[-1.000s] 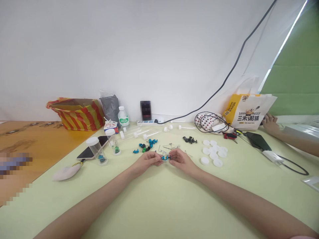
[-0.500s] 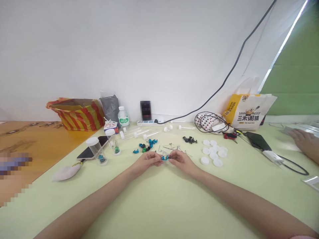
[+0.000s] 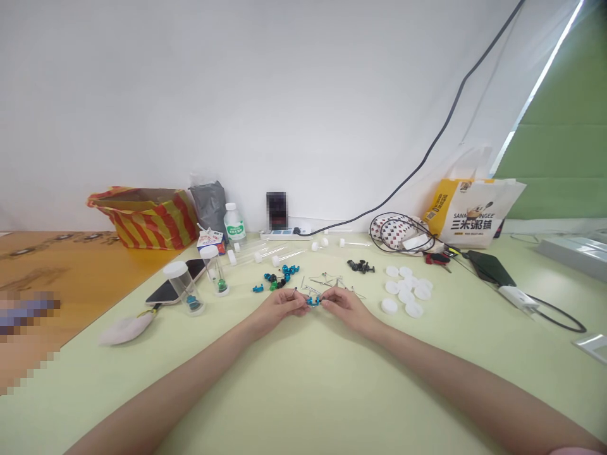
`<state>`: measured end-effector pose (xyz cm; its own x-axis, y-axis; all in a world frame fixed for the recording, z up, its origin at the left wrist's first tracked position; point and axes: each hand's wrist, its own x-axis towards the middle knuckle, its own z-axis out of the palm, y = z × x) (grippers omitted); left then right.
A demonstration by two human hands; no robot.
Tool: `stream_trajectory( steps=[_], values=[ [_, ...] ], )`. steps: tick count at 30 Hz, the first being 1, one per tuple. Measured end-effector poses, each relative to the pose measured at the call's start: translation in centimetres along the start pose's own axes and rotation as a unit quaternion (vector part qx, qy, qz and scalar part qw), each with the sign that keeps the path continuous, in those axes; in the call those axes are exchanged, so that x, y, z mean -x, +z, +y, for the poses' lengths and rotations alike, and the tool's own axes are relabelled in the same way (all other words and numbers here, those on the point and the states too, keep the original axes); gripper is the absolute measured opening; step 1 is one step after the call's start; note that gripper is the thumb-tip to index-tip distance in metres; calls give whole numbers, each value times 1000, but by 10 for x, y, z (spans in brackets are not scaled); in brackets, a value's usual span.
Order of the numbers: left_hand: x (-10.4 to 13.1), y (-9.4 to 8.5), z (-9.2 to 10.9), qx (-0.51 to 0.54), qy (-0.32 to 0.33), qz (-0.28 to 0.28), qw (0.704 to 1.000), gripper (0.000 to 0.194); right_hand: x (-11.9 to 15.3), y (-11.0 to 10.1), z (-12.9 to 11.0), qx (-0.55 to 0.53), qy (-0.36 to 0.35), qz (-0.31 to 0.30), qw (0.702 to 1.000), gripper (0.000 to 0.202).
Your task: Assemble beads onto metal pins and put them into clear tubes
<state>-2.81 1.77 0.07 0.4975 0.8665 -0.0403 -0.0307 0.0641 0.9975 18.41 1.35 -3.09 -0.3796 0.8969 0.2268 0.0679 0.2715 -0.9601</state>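
Note:
Between my fingertips is a small shiny blue metal part (image 3: 313, 301), held just over the table. My left hand (image 3: 283, 306) pinches its left end, and a thin dark-tipped rod pokes up by those fingers. On the other end, my right hand (image 3: 345, 306) is closed in a pinch. Fingers cover both ends of the part. Just beyond my hands lie several thin bent metal rods (image 3: 327, 280). A pile of blue, green and black small parts (image 3: 282, 276) is left of them, with one loose blue part (image 3: 257, 288) beside it.
Black small parts (image 3: 361, 266) and white round caps (image 3: 406, 296) lie to the right. Two capped clear jars (image 3: 193, 297) stand left, near a phone (image 3: 165, 292). Clear tubes (image 3: 289, 255) lie behind. A black cable (image 3: 427, 155) crosses the wall to a power strip (image 3: 282, 235).
A co-worker's hand at the far right edge has gone out of view. My hands and the blue part stay in nearly the same place.

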Motion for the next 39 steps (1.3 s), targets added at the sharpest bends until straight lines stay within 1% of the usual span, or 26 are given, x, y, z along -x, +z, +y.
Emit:
stream_trajectory(
  steps=[5, 11, 16, 31, 36, 39],
  values=[
    [0, 0, -1, 1, -1, 0, 1000, 22, -1, -1, 1, 24, 0, 4, 1000, 27],
    [0, -2, -2, 3, -1, -8, 1000, 21, -1, -2, -3, 72, -24, 0, 997, 28],
    [0, -1, -1, 2, 4, -4, 1000, 22, -1, -3, -5, 86, -31, 7, 996, 31],
    [1, 0, -2, 3, 4, -2, 1000, 24, 1, -4, -7, 96, -15, -8, 995, 38],
    [1, 0, -2, 2, 8, 0, 1000, 23, 1, -3, -7, 84, -16, -3, 996, 33],
    [1, 0, -2, 2, 9, -3, 1000, 22, 0, -1, -5, 43, -1, 1, 999, 28]
  ],
)
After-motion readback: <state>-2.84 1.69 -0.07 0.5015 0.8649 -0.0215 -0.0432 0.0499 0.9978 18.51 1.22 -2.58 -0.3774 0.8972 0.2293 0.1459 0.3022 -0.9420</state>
